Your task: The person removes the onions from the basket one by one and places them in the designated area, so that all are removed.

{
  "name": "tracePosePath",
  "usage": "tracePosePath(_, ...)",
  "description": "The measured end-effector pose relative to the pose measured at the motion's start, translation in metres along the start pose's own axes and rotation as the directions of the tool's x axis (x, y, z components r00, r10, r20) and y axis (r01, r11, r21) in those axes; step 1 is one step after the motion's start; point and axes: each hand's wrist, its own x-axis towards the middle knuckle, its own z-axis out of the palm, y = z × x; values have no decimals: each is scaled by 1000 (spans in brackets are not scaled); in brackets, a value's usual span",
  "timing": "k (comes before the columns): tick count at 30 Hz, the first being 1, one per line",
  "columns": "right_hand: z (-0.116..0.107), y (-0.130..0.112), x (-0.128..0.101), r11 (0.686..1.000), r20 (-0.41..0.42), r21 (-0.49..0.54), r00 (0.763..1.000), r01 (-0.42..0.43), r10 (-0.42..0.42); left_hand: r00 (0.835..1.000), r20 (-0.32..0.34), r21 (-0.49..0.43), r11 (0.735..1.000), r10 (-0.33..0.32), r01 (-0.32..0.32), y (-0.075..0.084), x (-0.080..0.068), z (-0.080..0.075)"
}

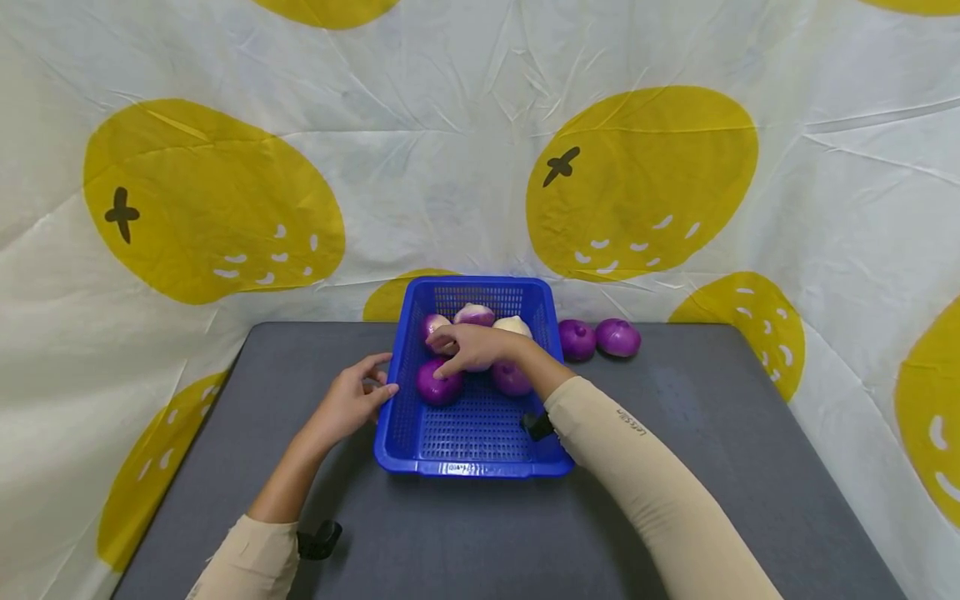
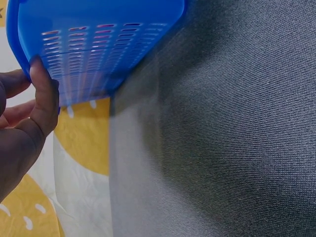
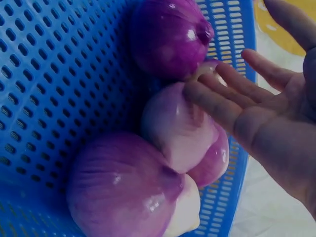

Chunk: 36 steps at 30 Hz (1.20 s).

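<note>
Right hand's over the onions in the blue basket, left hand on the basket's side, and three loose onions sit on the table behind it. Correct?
Not quite: the head view shows two loose onions on the table beside the basket's far right corner, not three. The rest holds: the right hand is over the onions in the blue basket, and the left hand touches its left side.

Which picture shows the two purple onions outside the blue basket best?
The head view. Only there do the two onions show, lying on the grey table just right of the blue basket. The left wrist view shows only basket and table; the right wrist view shows only onions inside.
</note>
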Motion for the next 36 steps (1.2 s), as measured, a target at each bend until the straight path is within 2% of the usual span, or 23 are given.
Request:
tracePosePath(10, 17, 8, 4, 973, 20, -229, 999, -29, 34, 1000, 8, 9, 1000, 12, -12, 1, 1, 1)
tracePosePath(15, 31, 10, 9, 970, 23, -244, 999, -20, 26, 1000, -1, -1, 1000, 8, -8, -2, 0, 0)
tracePosePath(21, 43, 12, 12, 947, 10, -312, 997, -75, 82, 1000, 6, -6, 1000, 6, -6, -2, -3, 2)
tracePosePath(29, 47, 13, 12, 928, 10, -367, 997, -69, 78, 1000, 6, -8, 1000, 8, -8, -1, -5, 2)
tracePosePath(36, 46, 11, 11, 928, -6, -369, 999, -44, 45, 1000, 3, -2, 1000, -6, 6, -4, -3, 2)
